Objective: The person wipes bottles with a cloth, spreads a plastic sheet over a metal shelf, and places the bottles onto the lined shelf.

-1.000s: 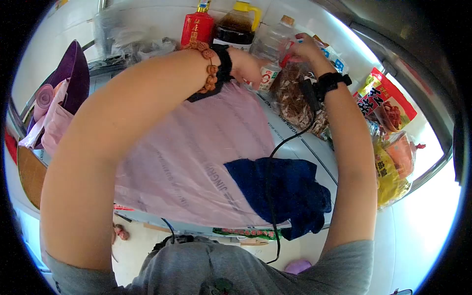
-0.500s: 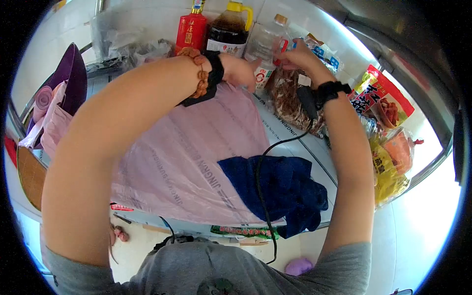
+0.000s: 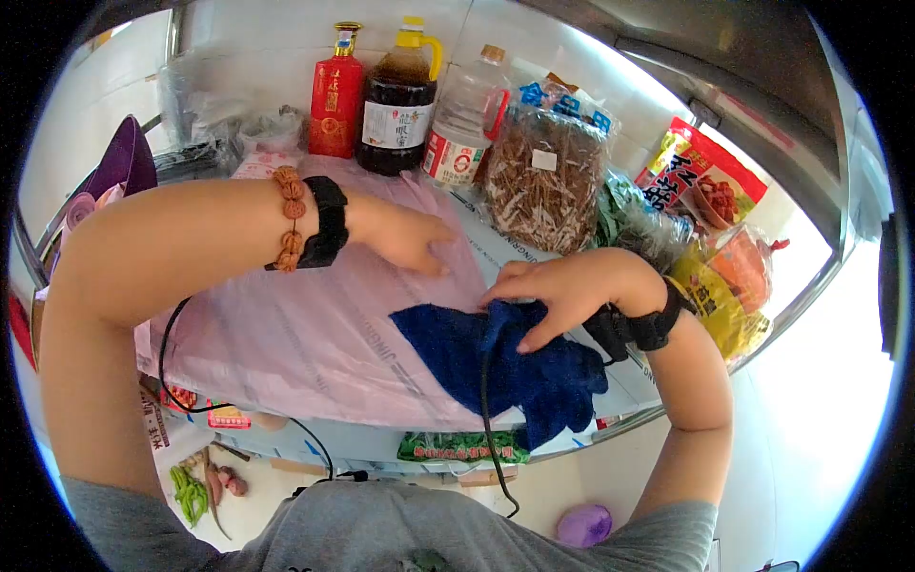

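A dark blue cloth [image 3: 457,357] lies bunched over the front right of a pink plastic sheet [image 3: 315,315] with printed lettering. My right hand [image 3: 562,291] is at the cloth's upper edge, thumb and fingers apart, the thumb resting against the fabric. Over the pink sheet, my left hand [image 3: 405,236] points rightward with nothing visible in it; its fingers look loosely extended and partly hidden. Beyond the hands stand a clear plastic bottle [image 3: 467,110] with a red handle and a bag of brown dried strands [image 3: 543,181].
At the back stand a red bottle [image 3: 335,95] and a jug of dark liquid [image 3: 396,105] with a yellow handle. Food packets, including a red one [image 3: 705,176] and a yellow one [image 3: 720,296], line the right side. A black cable [image 3: 488,419] crosses the cloth.
Both hands have come back from the bottle and the brown bag, the right one down to the blue cloth. The bottle and bag now stand free of the hands.
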`<state>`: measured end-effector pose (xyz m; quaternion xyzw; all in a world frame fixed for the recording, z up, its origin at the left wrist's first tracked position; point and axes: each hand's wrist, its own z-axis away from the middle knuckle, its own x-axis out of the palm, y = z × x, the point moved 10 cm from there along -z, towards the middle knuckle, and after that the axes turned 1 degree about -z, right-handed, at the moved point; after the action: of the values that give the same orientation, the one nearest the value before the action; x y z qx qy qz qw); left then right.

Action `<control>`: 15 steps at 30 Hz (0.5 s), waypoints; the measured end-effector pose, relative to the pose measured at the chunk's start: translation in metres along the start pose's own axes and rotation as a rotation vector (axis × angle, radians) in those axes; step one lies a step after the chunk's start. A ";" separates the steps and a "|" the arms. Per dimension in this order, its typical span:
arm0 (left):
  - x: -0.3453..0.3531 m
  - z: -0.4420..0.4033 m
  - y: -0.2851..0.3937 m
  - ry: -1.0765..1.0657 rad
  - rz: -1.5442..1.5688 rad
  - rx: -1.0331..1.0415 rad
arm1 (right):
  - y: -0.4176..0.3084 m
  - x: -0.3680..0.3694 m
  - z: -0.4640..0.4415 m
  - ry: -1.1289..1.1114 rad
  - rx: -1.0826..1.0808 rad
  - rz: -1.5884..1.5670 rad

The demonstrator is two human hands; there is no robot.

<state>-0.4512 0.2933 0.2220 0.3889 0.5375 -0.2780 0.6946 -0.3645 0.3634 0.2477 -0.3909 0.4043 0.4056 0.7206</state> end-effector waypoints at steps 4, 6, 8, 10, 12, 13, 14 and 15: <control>0.004 -0.008 0.027 0.003 0.044 0.075 | 0.016 -0.003 0.008 -0.104 0.236 -0.224; -0.004 -0.004 0.047 0.094 0.062 0.118 | 0.033 -0.006 0.013 -0.081 0.308 -0.112; -0.020 0.011 0.063 0.235 0.070 0.146 | 0.035 -0.005 0.014 -0.076 0.333 -0.082; -0.014 0.042 0.094 0.212 0.210 0.162 | 0.024 -0.009 0.017 -0.083 0.358 -0.068; -0.003 0.081 0.136 0.217 0.285 0.198 | 0.010 -0.014 0.027 -0.031 0.353 -0.048; 0.004 0.104 0.157 0.241 0.296 0.221 | 0.002 -0.018 0.033 -0.010 0.349 -0.033; 0.010 0.125 0.178 0.275 0.262 0.265 | -0.014 -0.032 0.042 0.052 0.311 0.018; 0.017 0.146 0.198 0.304 0.231 0.310 | -0.032 -0.045 0.052 0.113 0.274 0.063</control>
<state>-0.2098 0.2792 0.2713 0.5870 0.5389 -0.2141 0.5649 -0.3373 0.3863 0.3151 -0.2984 0.5078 0.3464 0.7301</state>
